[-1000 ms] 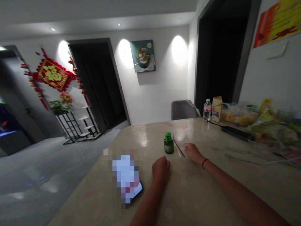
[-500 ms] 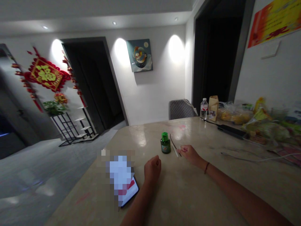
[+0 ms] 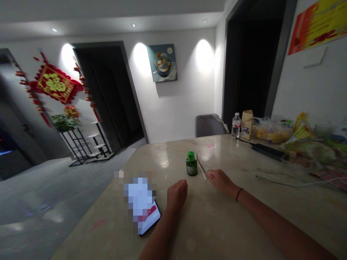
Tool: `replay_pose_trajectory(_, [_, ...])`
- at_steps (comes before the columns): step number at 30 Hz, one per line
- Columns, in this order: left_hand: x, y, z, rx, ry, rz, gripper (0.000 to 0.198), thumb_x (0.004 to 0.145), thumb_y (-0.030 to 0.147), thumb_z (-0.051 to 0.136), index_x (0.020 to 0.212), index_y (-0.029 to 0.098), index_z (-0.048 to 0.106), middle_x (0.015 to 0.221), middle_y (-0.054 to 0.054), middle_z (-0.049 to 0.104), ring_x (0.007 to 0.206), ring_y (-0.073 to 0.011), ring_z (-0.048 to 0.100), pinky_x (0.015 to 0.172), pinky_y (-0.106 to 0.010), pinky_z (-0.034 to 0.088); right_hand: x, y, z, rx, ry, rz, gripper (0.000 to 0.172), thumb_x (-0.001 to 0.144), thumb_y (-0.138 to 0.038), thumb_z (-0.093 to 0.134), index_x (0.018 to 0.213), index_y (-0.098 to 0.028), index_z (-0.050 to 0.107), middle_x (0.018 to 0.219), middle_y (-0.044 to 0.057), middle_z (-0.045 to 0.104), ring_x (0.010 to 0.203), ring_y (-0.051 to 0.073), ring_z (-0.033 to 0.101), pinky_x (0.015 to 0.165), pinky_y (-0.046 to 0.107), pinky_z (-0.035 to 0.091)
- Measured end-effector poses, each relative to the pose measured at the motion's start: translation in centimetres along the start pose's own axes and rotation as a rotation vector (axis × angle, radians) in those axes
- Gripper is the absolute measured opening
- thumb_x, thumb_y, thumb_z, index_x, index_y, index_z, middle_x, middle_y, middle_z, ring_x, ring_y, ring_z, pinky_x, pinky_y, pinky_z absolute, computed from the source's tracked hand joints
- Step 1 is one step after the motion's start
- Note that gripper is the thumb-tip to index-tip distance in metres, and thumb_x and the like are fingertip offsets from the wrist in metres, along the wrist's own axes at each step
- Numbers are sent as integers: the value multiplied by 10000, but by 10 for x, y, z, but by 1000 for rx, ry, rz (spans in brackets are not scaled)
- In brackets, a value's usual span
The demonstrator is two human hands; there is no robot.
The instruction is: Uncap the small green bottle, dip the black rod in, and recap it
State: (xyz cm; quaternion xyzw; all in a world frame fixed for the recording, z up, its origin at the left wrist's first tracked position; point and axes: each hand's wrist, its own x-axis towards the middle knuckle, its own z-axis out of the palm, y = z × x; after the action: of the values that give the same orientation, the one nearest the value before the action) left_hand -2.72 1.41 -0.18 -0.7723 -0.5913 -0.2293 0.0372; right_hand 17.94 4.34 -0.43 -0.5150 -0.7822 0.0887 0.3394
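My left hand (image 3: 177,195) rests on the table (image 3: 217,224) as a closed fist, with nothing showing in it. To its left lies a phone (image 3: 151,221), its screen lit and partly blurred out. A small green glass bottle (image 3: 192,168) with a bright green cap stands upright just beyond the fist. Beside the bottle lie a thin dark stick (image 3: 200,162) and a short white stick (image 3: 203,174). My right hand (image 3: 221,181) is closed, its curled fingertips at the near end of the dark stick. Those fingers hide that end, so I cannot tell whether they grip it.
Along the right side are a water bottle (image 3: 236,125), a paper bag (image 3: 247,124), bagged food (image 3: 271,130), a black power strip (image 3: 268,152) and a white cable (image 3: 295,184). A grey chair (image 3: 208,125) stands behind the table.
My right hand's fingers have curled in and now cover the near end of the dark stick. The left fist, bottle and phone stay in place; the view has shifted slightly.
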Motion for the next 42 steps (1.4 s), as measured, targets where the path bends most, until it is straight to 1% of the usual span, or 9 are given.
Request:
replay_pose_trajectory(7, [0,0,-1,35,-6,5,234,755,116,327,617,182,504,573,19,478,510,-81,352,519,-218,208,-6,-5,-2,-238,-99,-84,247,766,-155,371,524,-175,418,462,-19,365,443,90,262,492,264,146])
replay_pose_trajectory(18, [-1,1,-1,9,3,25,263,793,159,309,611,183,497,575,11,491,510,-78,352,523,-212,218,-5,1,-4,-315,-135,-97,231,779,-133,381,611,-166,536,573,43,565,525,122,476,516,248,231])
replay_pose_trajectory(23, [-2,1,1,-49,21,56,298,814,211,304,588,185,496,561,10,478,522,-78,367,541,-194,252,-5,-1,-2,-214,-153,-162,196,788,-146,392,682,-163,556,664,69,598,612,144,520,560,241,302])
replay_pose_trajectory(26, [0,4,-1,-186,50,23,323,807,273,336,518,182,450,514,22,422,503,-80,346,514,-185,253,-4,-5,-3,90,-151,-69,274,804,-301,429,567,-175,482,541,22,511,524,119,458,518,231,304])
replay_pose_trajectory(29, [6,6,-7,-542,-96,-125,485,823,423,180,405,233,336,415,33,281,438,-101,277,407,-198,225,-3,-8,-8,553,-353,142,523,782,-609,282,448,-207,290,386,-48,286,373,83,292,411,218,271])
replay_pose_trajectory(32, [11,6,-10,-947,-389,-212,552,768,508,-155,397,295,194,366,52,161,366,-116,190,330,-227,187,-1,-11,-11,938,-659,301,591,682,-739,-39,453,-233,165,357,-81,160,308,68,170,326,209,233])
replay_pose_trajectory(36, [12,3,-1,-1486,-712,-314,606,614,769,-81,427,230,124,376,81,137,331,-56,113,330,-190,138,-3,-15,-3,1296,-936,550,609,623,-783,-55,458,-227,133,338,-89,156,283,49,105,274,180,133])
replay_pose_trajectory(39, [10,3,6,-1506,-611,-381,614,615,790,-4,445,217,133,382,85,116,334,-49,112,333,-184,142,-5,-14,7,1308,-914,615,602,647,-779,5,462,-224,146,337,-93,163,282,47,100,268,177,112])
replay_pose_trajectory(42, [7,4,8,-1128,-208,-403,556,755,630,19,467,215,250,399,48,243,367,-78,258,374,-210,279,0,-8,14,1156,-589,539,586,696,-743,118,468,-214,227,365,-90,210,296,48,155,291,183,174])
